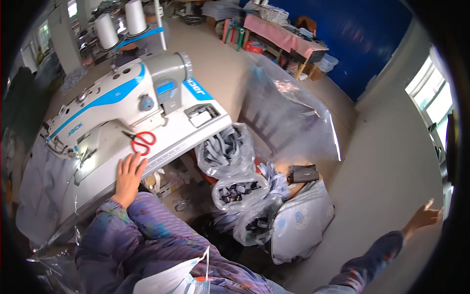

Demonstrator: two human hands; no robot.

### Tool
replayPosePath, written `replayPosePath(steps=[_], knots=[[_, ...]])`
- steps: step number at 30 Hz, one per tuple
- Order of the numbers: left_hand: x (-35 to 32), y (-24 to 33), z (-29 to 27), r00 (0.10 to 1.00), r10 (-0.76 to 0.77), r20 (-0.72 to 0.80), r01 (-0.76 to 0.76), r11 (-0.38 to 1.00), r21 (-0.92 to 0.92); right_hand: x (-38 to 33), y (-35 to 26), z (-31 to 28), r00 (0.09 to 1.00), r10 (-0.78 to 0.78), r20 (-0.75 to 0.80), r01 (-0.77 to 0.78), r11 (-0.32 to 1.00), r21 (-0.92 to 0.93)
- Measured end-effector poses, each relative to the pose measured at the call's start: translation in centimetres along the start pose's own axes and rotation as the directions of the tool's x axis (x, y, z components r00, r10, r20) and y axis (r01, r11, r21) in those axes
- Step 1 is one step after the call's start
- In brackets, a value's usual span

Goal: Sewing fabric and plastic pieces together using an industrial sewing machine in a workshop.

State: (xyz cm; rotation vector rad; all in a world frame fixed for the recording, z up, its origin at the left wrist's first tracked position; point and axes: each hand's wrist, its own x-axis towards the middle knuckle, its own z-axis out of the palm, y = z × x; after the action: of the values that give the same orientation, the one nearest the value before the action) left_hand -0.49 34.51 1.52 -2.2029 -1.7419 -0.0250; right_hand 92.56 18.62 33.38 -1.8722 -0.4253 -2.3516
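Two hands of mine are in view, far apart from each other. My left hand (128,177) lies flat on the white bench (196,134), palm down with the fingers spread and closed on nothing; its fingertips come just short of the red-handled scissors (142,142). Those scissors lie on the bench right in front of the sewing machine (117,105), near its base, with the blades pointing toward the needle end. The machine is white with a blue stripe, and it fills most of the bench behind the scissors. Beyond the machine, at its far side, two large white thread cones (120,22) stand upright on a rack.

My right hand (423,215) is stretched out well away from the machine, over bare floor (391,161), fingers loosely open and holding nothing.

Below the bench edge, on the floor beside the machine's end, several clear plastic bags (230,152) stuffed with grey and dark fabric pieces are piled together. A larger white bag (301,223) leans against them on the side away from the machine, and a small dark wallet-like pouch (303,173) rests just above it.
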Motion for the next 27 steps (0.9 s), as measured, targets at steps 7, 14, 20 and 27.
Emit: replayPosePath(steps=[7,14,20,27], knots=[[-0.3,-0.1,0.4,0.995,-0.017,-0.098,0.008,0.996,-0.090,-13.6,-26.1,-33.2,0.734,-0.215,0.644,-0.677,-0.155,0.720],[-0.9,0.4,-0.3,0.988,-0.098,-0.123,0.064,0.964,-0.258,-13.6,-33.8,-55.8,0.130,-0.833,0.537,-0.937,-0.280,-0.208],[-2.1,3.8,-2.7,0.932,-0.331,-0.146,0.170,0.756,-0.632,-13.3,-33.7,-58.4,0.552,-0.832,0.055,-0.773,-0.486,0.408],[-6.5,12.3,-6.5,0.910,0.047,-0.411,-0.336,0.662,-0.670,-16.3,-33.6,-70.3,0.003,-0.987,-0.161,-0.749,0.104,-0.655]])
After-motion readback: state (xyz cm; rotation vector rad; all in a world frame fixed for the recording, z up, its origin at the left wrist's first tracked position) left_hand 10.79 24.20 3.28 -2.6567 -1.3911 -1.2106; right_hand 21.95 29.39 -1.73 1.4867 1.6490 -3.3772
